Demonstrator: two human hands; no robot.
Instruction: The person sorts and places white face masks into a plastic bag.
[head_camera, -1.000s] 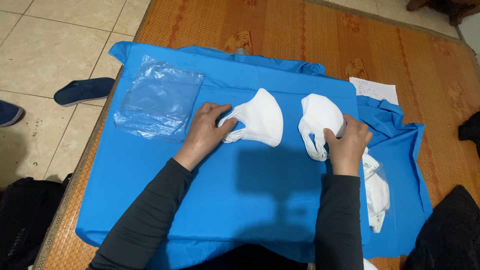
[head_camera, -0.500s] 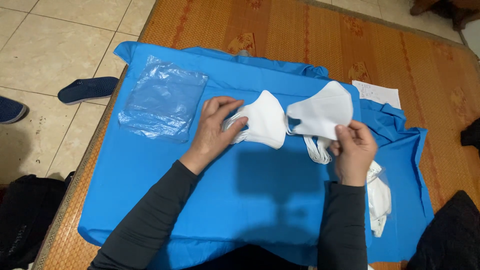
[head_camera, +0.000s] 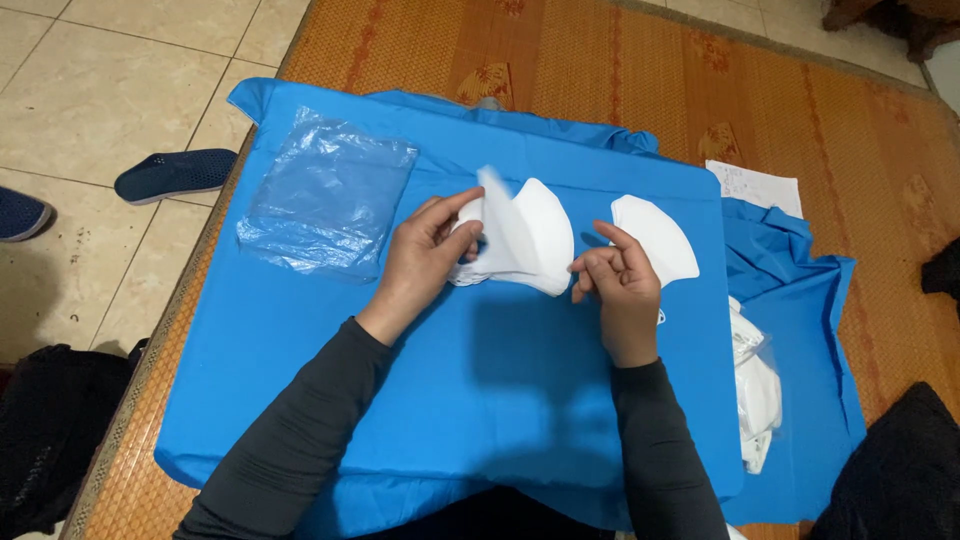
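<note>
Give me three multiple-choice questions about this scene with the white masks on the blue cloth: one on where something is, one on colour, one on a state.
1. Where does the clear crinkled plastic bag lie?
A. on the blue cloth, left of the left hand
B. on the tiled floor
C. under the right hand

2. What colour is the slip-on shoe on the tiled floor?
A. white
B. dark blue
C. orange

3. What is the left hand doing?
A. resting flat and empty
B. gripping a small stack of white folded masks
C. holding the shoe

Answers: 1 A, the bag sits on the blue cloth near its upper left corner. 2 B, the shoe is dark blue against the pale tiles. 3 B, its fingers close on the white folded masks, while the right hand touches their edge.
</note>
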